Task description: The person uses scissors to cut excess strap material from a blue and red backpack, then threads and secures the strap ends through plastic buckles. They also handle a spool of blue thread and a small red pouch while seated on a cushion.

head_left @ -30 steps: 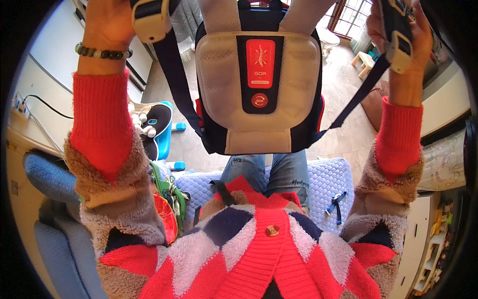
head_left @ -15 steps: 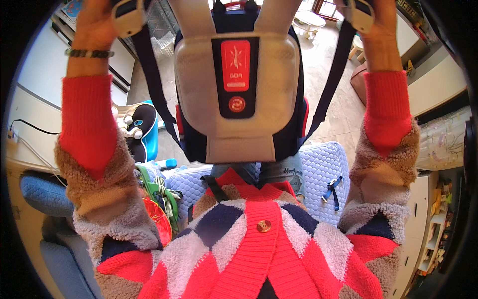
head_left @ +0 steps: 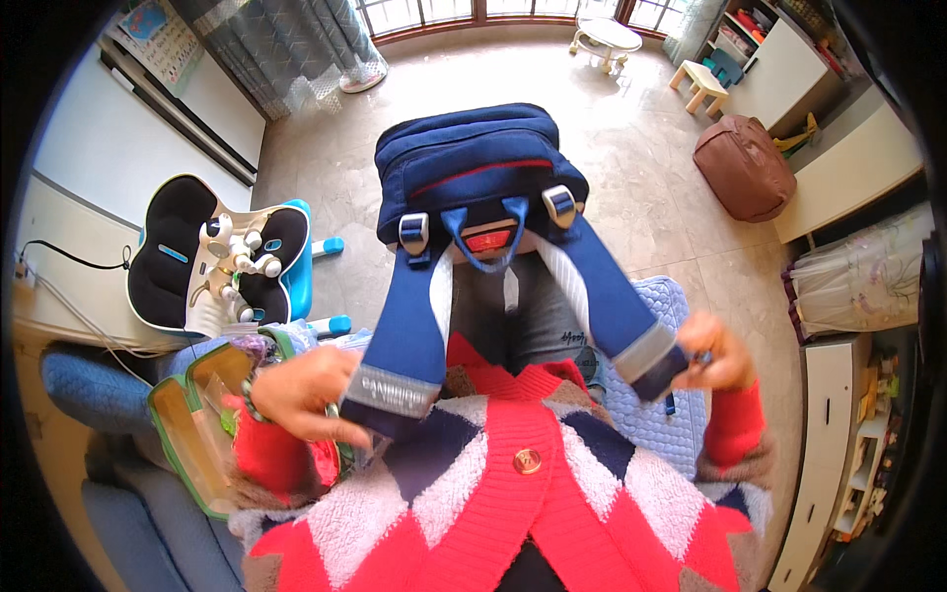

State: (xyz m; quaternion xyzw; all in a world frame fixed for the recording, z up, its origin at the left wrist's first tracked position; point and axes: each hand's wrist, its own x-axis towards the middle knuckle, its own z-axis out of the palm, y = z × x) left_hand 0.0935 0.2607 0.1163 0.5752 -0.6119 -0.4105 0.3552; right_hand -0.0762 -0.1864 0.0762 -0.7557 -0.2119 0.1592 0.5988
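Note:
A navy blue backpack (head_left: 473, 148) rests on my lap, its top handle and strap side toward me. Both wide shoulder straps run back toward my chest, each with a grey band near its end. At the end of the left strap (head_left: 400, 326) my left hand (head_left: 308, 393) is closed on the edge, thumb stretched along the near side. My right hand (head_left: 718, 353), slightly blurred, grips the end of the right strap (head_left: 617, 296). White padding shows along the straps' inner edges. The bag's lower part is hidden from view.
A black and white seat with blue legs (head_left: 173, 252) stands at left, white objects lying on it. Below it is a green-edged clear case (head_left: 192, 395). A quilted light-blue pad (head_left: 651, 434) lies beneath me. At far right sit a brown bag (head_left: 745, 168) and a small stool (head_left: 698, 87).
My hands have come down from high up to chest level. The backpack, earlier upright with its padded back facing me, now tips away so its top shows, and the straps stretch toward me.

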